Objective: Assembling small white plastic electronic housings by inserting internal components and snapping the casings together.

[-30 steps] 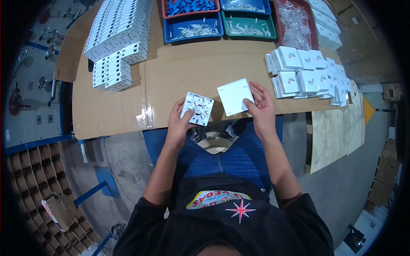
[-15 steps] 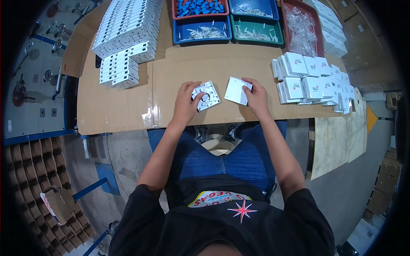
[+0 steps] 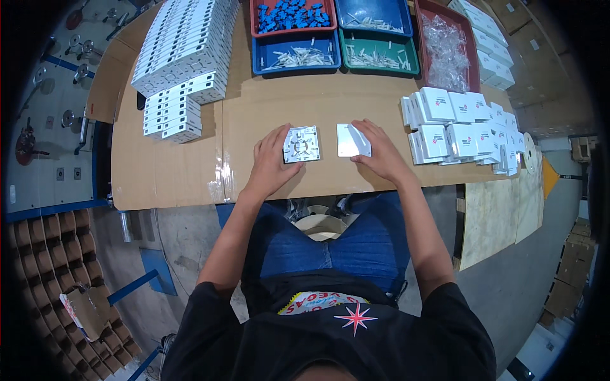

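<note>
Stacked white boxes (image 3: 184, 57), four parts trays (image 3: 295, 51), perhaps bagged pieces (image 3: 445, 47).

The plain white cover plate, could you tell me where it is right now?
In the head view it lies flat on the cardboard-covered table under the right hand, just right of the ribbed base plate.

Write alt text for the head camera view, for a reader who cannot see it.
A seated person's left hand rests beside a white base plate and the right hand lies on a plain white cover, both flat on a cardboard-covered table. Stacks of white boxes lie to the right, parts trays ahead.
</note>
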`<action>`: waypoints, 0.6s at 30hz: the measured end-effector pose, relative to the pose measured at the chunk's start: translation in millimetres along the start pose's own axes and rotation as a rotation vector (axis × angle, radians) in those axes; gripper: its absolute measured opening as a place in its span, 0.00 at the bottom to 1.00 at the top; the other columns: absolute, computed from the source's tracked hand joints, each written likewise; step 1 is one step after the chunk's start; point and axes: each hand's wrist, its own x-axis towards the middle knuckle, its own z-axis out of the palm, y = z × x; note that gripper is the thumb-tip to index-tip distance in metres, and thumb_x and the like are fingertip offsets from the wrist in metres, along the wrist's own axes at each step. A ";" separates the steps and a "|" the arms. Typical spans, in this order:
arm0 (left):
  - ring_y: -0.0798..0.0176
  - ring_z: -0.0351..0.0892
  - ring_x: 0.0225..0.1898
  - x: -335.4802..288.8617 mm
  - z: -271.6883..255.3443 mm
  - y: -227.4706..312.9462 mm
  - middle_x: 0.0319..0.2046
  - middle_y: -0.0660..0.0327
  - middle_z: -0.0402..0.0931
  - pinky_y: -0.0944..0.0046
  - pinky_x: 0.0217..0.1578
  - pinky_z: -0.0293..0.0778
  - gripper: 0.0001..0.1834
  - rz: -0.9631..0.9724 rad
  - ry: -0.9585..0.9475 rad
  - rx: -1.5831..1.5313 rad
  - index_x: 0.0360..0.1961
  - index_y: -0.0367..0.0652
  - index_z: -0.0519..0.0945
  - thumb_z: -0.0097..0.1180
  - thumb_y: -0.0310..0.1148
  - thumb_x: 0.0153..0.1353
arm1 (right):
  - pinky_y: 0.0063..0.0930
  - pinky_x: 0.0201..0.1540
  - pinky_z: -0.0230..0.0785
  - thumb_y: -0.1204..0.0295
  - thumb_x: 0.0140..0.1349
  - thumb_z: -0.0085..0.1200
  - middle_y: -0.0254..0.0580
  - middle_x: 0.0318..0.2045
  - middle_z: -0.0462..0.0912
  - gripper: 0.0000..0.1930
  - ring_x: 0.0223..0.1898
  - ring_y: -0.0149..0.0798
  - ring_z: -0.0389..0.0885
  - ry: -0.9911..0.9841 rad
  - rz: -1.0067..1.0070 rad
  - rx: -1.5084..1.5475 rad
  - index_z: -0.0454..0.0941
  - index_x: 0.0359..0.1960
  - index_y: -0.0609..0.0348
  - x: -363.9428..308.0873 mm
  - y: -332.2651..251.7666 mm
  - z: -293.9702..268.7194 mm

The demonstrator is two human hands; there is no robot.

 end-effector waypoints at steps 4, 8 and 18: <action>0.49 0.63 0.72 3.3 1.4 4.2 0.73 0.51 0.62 0.46 0.71 0.53 0.50 0.009 -0.002 0.002 0.76 0.44 0.61 0.69 0.41 0.52 | 0.55 0.78 0.47 0.69 0.53 0.72 0.46 0.73 0.67 0.43 0.77 0.55 0.57 0.003 -0.030 -0.013 0.66 0.72 0.54 -3.6 12.6 2.4; 0.49 0.62 0.73 0.6 3.9 8.4 0.75 0.51 0.59 0.46 0.71 0.53 0.50 0.004 0.025 0.032 0.76 0.44 0.61 0.67 0.40 0.52 | 0.54 0.79 0.45 0.69 0.53 0.72 0.45 0.75 0.64 0.44 0.79 0.53 0.53 -0.003 -0.009 -0.005 0.65 0.73 0.55 -4.7 17.3 4.6; 0.48 0.59 0.75 1.0 2.9 11.4 0.77 0.47 0.54 0.46 0.72 0.51 0.57 -0.070 -0.004 0.103 0.79 0.42 0.55 0.68 0.52 0.52 | 0.49 0.80 0.45 0.71 0.50 0.74 0.45 0.76 0.62 0.48 0.80 0.51 0.51 0.021 0.033 0.104 0.63 0.74 0.55 -3.9 8.7 3.2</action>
